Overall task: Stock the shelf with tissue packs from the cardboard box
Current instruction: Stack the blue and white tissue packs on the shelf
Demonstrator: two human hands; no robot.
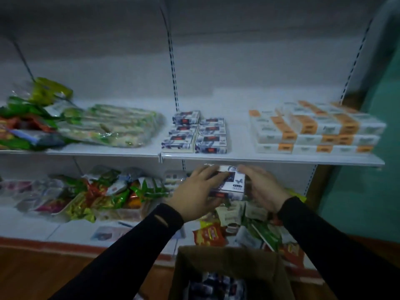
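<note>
Both hands, left hand (195,191) and right hand (263,187), are clamped around stacked tissue packs (228,182) below the shelf (259,158); loosely stacked, they are likely being risked against its edge.

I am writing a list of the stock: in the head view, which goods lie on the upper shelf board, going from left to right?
Heap of green and red snack bags → clear bundle of green-and-white packs → dark blue and white tissue packs in two rows → white packs with orange labels, stacked.
</note>
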